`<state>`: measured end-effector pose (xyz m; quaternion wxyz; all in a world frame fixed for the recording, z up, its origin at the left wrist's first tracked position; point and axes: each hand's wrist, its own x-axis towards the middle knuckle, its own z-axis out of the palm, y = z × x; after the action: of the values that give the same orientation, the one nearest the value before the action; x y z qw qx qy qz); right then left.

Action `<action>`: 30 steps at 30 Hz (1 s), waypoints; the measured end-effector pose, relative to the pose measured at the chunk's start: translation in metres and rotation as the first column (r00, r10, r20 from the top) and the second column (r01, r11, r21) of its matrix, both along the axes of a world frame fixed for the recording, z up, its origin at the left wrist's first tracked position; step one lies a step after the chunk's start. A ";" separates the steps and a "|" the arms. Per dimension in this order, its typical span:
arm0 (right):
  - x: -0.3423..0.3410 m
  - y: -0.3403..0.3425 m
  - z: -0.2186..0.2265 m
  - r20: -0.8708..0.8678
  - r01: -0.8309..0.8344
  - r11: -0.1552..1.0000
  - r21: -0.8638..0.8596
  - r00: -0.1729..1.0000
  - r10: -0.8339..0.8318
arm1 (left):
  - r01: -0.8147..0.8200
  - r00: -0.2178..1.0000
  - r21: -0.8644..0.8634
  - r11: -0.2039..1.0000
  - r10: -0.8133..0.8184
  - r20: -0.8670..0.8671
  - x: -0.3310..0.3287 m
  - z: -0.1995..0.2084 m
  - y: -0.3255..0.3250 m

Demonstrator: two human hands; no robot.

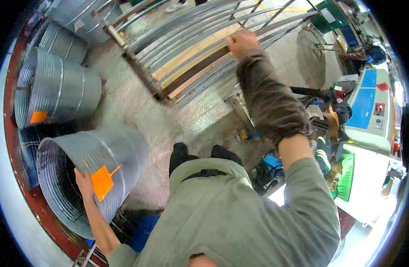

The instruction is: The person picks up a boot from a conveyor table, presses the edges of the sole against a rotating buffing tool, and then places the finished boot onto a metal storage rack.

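Observation:
A big grey ribbed metal drum (120, 149) lies tilted at my lower left, its open mouth facing left. My left hand (83, 183) is closed over the rim of that mouth, fingers inside and next to an orange tag (102, 182) on the drum's outside. Ahead of me is a metal rack (186, 38) of long parallel bars with pale wooden slats (191, 78). My right hand (243, 43), below which a dark brown sleeve cover wraps the forearm, is closed in a fist at a bar of the rack; the fingers' far side is hidden.
More metal drums (68, 84) stand along the left wall, one with an orange tag. To the right are a grey-and-blue machine (369, 104), a green bin (331, 15), and a white-topped table (366, 184). Tools and cables clutter the floor by my right side.

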<state>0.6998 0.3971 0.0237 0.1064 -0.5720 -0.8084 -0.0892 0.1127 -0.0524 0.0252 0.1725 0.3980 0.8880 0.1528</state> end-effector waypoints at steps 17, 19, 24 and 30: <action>-0.057 -0.148 -0.010 -0.478 -0.492 0.863 0.113 0.734 0.482 | 0.224 0.973 -0.158 0.962 -0.229 -0.017 0.222 0.023 -0.073; -0.062 -0.146 -0.014 -0.439 -0.464 0.884 0.064 0.782 0.442 | 0.160 0.980 -0.104 0.982 -0.145 0.138 0.277 0.050 -0.040; -0.001 -0.194 0.035 -0.495 -0.283 0.918 0.278 0.777 0.390 | 0.241 0.970 0.038 0.970 -0.240 -0.050 0.272 0.030 -0.037; 0.156 -0.414 0.002 -0.692 -0.278 0.863 -0.421 0.714 -0.108 | 0.344 0.930 0.013 0.939 -0.339 -0.143 0.213 0.008 -0.030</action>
<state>0.8563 -0.0170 0.0259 0.2554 -0.5307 -0.7292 0.3483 0.3257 -0.0824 0.0334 0.1269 0.5589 0.8122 0.1091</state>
